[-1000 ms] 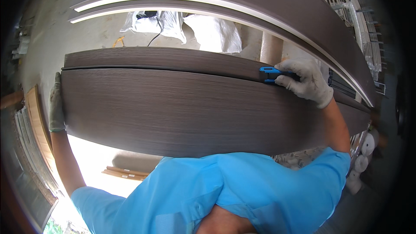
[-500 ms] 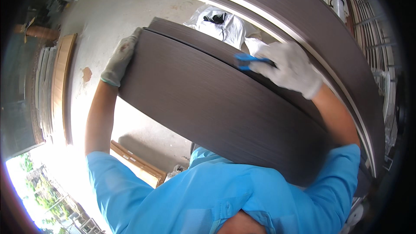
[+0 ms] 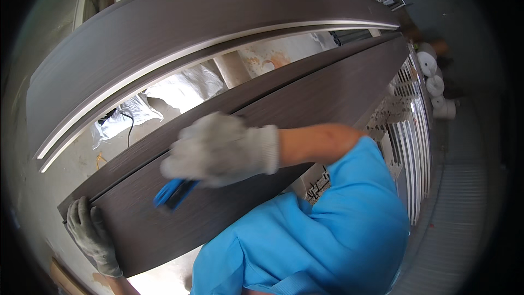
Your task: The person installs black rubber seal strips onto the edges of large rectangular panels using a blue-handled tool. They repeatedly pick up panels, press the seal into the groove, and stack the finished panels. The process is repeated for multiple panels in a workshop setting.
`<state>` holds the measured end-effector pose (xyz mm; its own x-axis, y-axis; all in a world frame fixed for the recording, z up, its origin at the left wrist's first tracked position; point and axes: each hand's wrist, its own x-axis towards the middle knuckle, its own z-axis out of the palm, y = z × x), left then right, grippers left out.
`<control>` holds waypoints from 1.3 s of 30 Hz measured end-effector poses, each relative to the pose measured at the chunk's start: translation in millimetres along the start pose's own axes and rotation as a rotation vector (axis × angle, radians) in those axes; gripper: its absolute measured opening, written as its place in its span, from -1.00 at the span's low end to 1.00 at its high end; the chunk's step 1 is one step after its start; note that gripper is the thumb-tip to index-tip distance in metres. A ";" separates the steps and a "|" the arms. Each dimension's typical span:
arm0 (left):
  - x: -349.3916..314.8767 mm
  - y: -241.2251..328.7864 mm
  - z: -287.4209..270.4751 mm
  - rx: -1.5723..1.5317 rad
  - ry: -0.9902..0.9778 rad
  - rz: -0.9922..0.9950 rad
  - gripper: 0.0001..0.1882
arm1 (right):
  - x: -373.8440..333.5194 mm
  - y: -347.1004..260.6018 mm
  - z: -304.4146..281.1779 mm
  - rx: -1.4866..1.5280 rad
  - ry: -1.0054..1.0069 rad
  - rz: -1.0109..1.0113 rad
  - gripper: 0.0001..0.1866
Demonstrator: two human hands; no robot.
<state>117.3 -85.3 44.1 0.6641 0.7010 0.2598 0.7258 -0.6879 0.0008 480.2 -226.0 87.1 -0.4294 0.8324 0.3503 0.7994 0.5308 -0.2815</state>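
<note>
A long dark wood-grain panel (image 3: 327,104) runs from lower left to upper right, with a second like panel under its far edge. My left hand (image 3: 93,235), in a grey glove, grips the panel's lower left end. My right hand (image 3: 218,150), also gloved and blurred by motion, holds a blue hand tool (image 3: 173,192) against the panel's face near the middle. My blue shirt (image 3: 316,240) fills the lower centre.
A larger dark panel with a pale metal strip (image 3: 180,54) arches above. White plastic sheeting and a black cable (image 3: 164,95) lie on the concrete floor behind. White slatted frames (image 3: 417,147) and pale rolls (image 3: 434,76) stand at the right.
My right hand with the blue tool has slid along the panel toward its left end. The view has swung, so the panel now runs diagonally.
</note>
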 end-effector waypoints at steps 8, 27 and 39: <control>68.8 117.0 14.2 -0.252 -0.026 0.321 -0.77 | -204.9 19.7 -71.7 -0.621 0.089 0.959 -0.68; 196.0 378.6 51.8 -0.641 -0.290 0.510 -0.91 | -303.0 31.7 -74.1 -0.651 0.574 1.260 -0.71; 236.8 535.3 74.4 -0.627 -0.156 0.527 -0.88 | -316.1 35.2 -71.4 -0.551 0.543 0.875 -0.56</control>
<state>676.5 -273.6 34.2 0.9396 0.2442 0.2398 0.1093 -0.8780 0.4661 674.1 -481.8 30.2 0.4878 0.6321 0.6021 0.8651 -0.4421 -0.2368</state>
